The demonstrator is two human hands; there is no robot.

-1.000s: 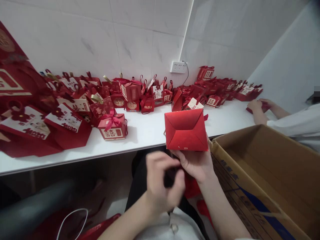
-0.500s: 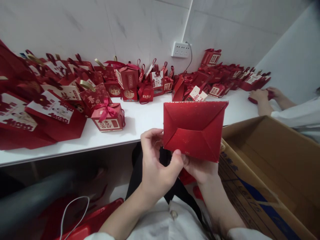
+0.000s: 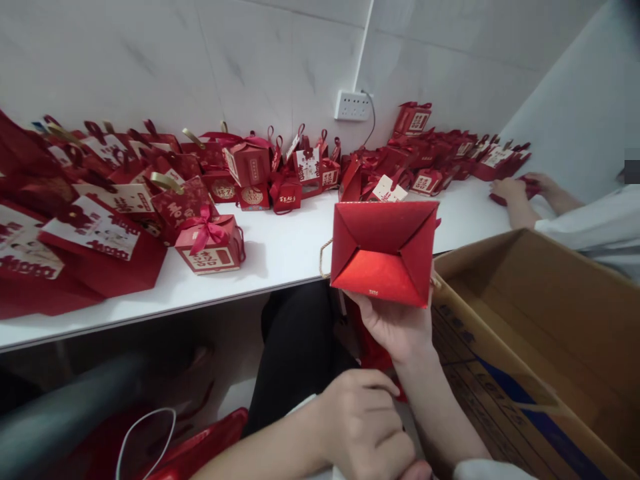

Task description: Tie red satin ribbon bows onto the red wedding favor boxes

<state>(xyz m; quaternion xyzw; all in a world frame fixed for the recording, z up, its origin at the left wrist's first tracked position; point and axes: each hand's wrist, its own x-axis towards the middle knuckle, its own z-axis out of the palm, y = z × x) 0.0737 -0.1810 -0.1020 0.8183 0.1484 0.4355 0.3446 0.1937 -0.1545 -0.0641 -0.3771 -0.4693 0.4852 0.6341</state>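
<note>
My right hand (image 3: pixel 400 327) holds a red paper gift bag (image 3: pixel 383 227) up over the table's front edge, gripping it from below. Its folded bottom faces me, with the flaps meeting in the middle and small gold print near the lower edge. A twisted cord handle (image 3: pixel 325 260) sticks out on the bag's left. Apart from the bag, my left hand (image 3: pixel 363 420) is low in front of my body. Its back is up and its fingers are curled; the palm side is hidden. The box nearest the table's front is a red one with a pink bow (image 3: pixel 210 243).
Rows of red boxes and bags (image 3: pixel 250 160) line the white table (image 3: pixel 280 247) against the wall. A large open cardboard box (image 3: pixel 480 360) stands at my right. Beyond it, another person's hands (image 3: pixel 515 190) touch a red item. A power strip (image 3: pixel 353 105) hangs on the wall.
My left hand has left the gift bag and dropped toward my body. The bag stays in my right hand, its bottom tilted differently and its cord handle now showing.
</note>
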